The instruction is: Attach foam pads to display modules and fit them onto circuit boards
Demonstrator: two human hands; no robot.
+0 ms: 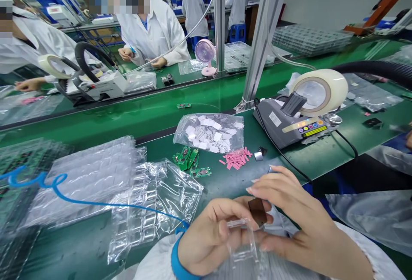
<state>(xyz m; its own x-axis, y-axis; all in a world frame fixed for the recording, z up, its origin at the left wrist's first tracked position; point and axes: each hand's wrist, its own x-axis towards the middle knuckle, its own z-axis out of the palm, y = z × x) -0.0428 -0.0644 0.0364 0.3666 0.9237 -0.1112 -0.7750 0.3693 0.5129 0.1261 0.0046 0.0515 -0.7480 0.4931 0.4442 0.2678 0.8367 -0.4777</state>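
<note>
In front of my chest, my left hand (210, 233) is closed around a clear plastic case piece (243, 248). A small dark brown tinted panel (257, 212) sits at the fingers of that same hand, just above the clear piece. My right hand (305, 215) comes in from the right, its fingers stretched out and apart from the thumb. Its thumb lies close to the clear piece's right edge; whether it touches I cannot tell. A blue wrist strap (180, 258) with a coiled blue cord (106, 204) is on my left wrist.
Beyond my hands lie pink strips (237, 158), green circuit boards (186, 160) and a bag of white pieces (209, 132). A grey tape dispenser (283, 123) stands to the right. Clear trays (86, 177) are stacked left. Co-workers in white coats (154, 27) sit opposite.
</note>
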